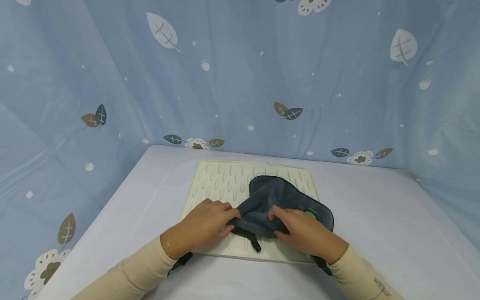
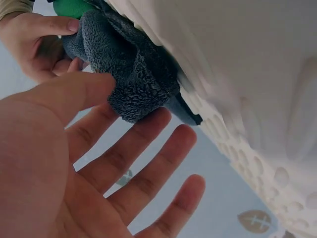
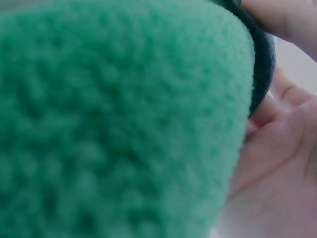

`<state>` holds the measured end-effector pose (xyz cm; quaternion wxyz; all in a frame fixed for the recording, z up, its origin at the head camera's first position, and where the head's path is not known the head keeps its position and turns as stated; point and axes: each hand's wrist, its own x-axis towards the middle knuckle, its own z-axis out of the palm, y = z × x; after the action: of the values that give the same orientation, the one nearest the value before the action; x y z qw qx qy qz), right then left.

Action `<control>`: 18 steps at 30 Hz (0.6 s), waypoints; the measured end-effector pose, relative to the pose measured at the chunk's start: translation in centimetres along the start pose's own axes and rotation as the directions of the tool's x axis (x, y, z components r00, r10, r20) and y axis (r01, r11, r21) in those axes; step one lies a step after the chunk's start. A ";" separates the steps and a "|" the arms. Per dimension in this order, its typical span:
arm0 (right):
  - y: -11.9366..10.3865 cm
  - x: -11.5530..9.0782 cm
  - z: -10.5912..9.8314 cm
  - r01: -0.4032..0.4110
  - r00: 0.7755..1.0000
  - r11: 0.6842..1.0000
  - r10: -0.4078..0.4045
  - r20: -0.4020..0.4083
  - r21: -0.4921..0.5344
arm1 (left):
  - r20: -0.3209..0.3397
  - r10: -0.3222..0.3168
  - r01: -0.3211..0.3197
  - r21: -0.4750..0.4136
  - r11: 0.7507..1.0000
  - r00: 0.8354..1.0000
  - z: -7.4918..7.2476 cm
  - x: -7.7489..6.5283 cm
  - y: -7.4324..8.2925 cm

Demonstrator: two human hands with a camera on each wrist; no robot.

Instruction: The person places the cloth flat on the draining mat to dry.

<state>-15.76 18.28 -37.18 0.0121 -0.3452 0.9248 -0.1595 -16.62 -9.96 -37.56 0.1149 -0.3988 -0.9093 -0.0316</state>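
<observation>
A dark blue-grey towelling cloth (image 1: pixel 275 196) lies bunched and folded across a cream ribbed mat (image 1: pixel 217 187). A short black strap (image 1: pixel 256 243) sticks out from its near side. My left hand (image 1: pixel 204 223) is at the cloth's left end; in the left wrist view its fingers (image 2: pixel 148 173) are spread and fairly straight, with the thumb and fingertips right at the pile. My right hand (image 1: pixel 303 231) grips the cloth's near right part, thumb against it and fingers bent. A fuzzy green surface (image 3: pixel 124 129) fills much of the right wrist view, bordered by dark cloth.
The mat lies on a white-covered table (image 1: pixel 367 208), its near edge close to both forearms. A blue curtain (image 1: pixel 240 75) with leaf and flower prints hangs behind and at the sides. Dark bands (image 1: pixel 182 259) show at the wrists.
</observation>
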 end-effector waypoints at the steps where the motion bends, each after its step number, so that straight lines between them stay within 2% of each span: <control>1: 0.0 0.0 0.0 -0.010 1.000 1.000 0.010 0.009 0.002 | -0.010 0.002 -0.002 0.009 1.000 1.000 0.0 0.0 0.0; 9: -0.1 0.0 -0.2 -0.051 0.996 0.998 0.049 0.079 0.022 | -0.071 0.021 -0.016 0.062 0.998 0.997 0.2 0.0 -0.4; 18: 0.0 0.0 -0.1 -0.034 0.996 0.999 0.032 0.079 0.025 | -0.104 0.018 -0.009 0.090 0.996 0.994 0.4 0.1 -0.7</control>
<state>-15.76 18.34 -37.05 0.0558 -0.3357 0.9270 -0.1578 -17.27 -10.33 -37.89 0.1801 -0.3973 -0.8998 -0.0111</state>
